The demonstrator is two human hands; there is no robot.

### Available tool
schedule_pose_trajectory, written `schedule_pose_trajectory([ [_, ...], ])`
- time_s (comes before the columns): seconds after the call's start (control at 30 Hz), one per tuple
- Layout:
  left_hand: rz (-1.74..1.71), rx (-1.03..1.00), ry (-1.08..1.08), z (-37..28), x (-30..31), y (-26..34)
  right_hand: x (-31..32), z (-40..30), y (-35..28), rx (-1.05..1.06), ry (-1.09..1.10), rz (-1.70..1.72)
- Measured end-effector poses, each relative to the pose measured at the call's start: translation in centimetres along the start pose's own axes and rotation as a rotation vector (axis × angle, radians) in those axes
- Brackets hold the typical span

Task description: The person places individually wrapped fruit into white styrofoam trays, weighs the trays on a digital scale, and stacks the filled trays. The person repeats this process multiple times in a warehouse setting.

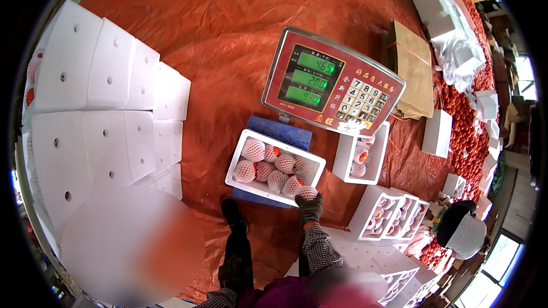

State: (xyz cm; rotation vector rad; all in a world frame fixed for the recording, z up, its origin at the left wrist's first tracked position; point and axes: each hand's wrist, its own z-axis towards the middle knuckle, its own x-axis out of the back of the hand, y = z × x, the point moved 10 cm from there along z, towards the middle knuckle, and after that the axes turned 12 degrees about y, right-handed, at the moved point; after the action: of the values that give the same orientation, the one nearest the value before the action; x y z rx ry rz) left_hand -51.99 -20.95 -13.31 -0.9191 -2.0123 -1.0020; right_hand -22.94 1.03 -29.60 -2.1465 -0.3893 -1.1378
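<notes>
My right hand [310, 208], in a dark knitted glove, grips a red fruit in a white foam net [306, 193], probably a tomato, at the near right corner of a white foam box [319, 170]. Several more netted fruits [277, 180] lie in that box, with room at its right end. The box rests on the blue platform [280, 132] of an electronic scale, whose red display panel [334, 81] with lit digits stands beyond it. My left hand [233, 271], also gloved, hangs low by my leg; its fingers are too dark to make out.
Stacked white foam boxes [117, 145] line the left side. At the right are a part-filled box [342, 158], boxes of netted fruit [389, 218], flattened cardboard [413, 68] and a heap of loose red fruit [462, 115]. Another person [462, 231] is beside it. Orange sheeting [214, 30] covers the floor.
</notes>
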Motion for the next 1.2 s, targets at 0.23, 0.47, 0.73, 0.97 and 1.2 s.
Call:
schedule_pose_trajectory([
  [0.23,0.010,0.007,0.000,-0.7,-0.7,0.0,6.7,1.8,-3.4,-0.088,0.024,-0.031],
  [0.47,0.020,-0.037,0.007,-1.4,-1.4,-0.3,7.7,2.2,-3.6,-0.056,0.033,-0.011],
  [0.73,0.038,-0.137,0.069,0.0,-0.2,2.3,1.3,1.2,-1.6,0.162,-0.062,0.051],
  [0.97,0.049,-0.134,0.123,-0.5,0.3,2.0,-3.6,-5.8,-5.9,0.159,-0.275,0.190],
  [1.2,0.206,-0.087,0.130,-0.4,-2.0,2.7,-4.8,-6.1,-8.6,0.084,-0.395,0.222],
])
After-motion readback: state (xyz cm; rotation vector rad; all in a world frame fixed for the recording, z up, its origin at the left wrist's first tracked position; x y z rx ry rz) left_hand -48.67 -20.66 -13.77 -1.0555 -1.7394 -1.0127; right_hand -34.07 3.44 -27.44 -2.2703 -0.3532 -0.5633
